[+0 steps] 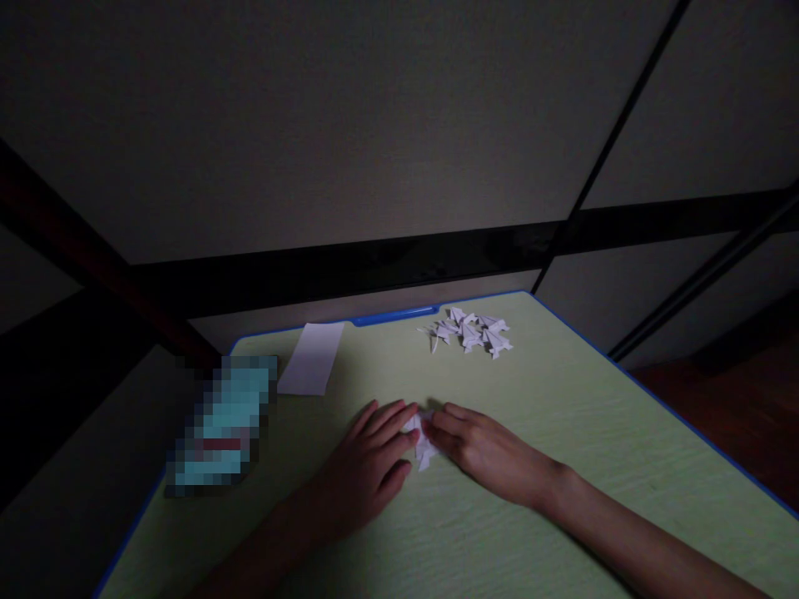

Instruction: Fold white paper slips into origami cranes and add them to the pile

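A small folded piece of white paper (424, 454) lies on the table between my hands, partly covered by their fingers. My left hand (378, 453) lies palm down with its fingers stretched and spread, the fingertips touching the left side of the folded paper. From the right, my right hand (468, 437) has its fingers bent and drawn together on the paper's other side. Its exact grip is partly hidden beneath the fingers.
Several folded white paper figures (471, 334) are grouped at the far right of the green table (562, 433). Flat white sheets (312, 362) lie at the far left, near a pixelated, mostly teal object (230, 424). A panelled wall (343, 150) rises behind the table's blue edge.
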The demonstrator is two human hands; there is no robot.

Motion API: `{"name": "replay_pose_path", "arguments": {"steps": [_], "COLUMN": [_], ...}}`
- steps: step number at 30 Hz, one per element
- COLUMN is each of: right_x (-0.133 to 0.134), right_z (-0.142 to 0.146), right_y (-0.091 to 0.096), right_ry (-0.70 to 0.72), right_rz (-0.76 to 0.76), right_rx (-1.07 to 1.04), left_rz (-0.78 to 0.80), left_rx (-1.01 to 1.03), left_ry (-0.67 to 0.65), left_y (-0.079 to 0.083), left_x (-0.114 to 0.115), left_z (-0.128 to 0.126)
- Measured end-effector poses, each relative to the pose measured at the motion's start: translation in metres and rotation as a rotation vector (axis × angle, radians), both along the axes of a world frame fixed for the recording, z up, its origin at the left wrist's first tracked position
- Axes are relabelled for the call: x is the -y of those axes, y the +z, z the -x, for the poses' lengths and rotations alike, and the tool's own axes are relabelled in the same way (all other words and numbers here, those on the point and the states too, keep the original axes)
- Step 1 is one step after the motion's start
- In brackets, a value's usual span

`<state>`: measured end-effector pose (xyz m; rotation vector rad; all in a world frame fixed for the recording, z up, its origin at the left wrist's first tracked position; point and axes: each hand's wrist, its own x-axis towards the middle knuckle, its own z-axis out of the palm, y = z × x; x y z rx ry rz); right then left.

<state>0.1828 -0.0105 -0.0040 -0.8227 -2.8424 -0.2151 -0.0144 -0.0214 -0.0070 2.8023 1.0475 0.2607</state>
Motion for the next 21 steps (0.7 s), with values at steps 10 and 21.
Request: {"name": "replay_pose_path", "arguments": {"steps": [10,21], "right_x": [0.0096,0.0079], "right_z": [0.009,0.0056], "right_y": [-0.0049,-0.0013], "right_ry": [-0.058,-0.076], "right_rz": [-0.139,0.062], "right_rx": [0.025,-0.07], "left_rz": [-0.094,-0.062], "left_rx": [0.014,0.008], "left_ry": [-0.031,0.005], "left_y": [-0.0002,0.0009], "left_x": [0.0043,0.004], "left_z": [-0.003,-0.0043]}}
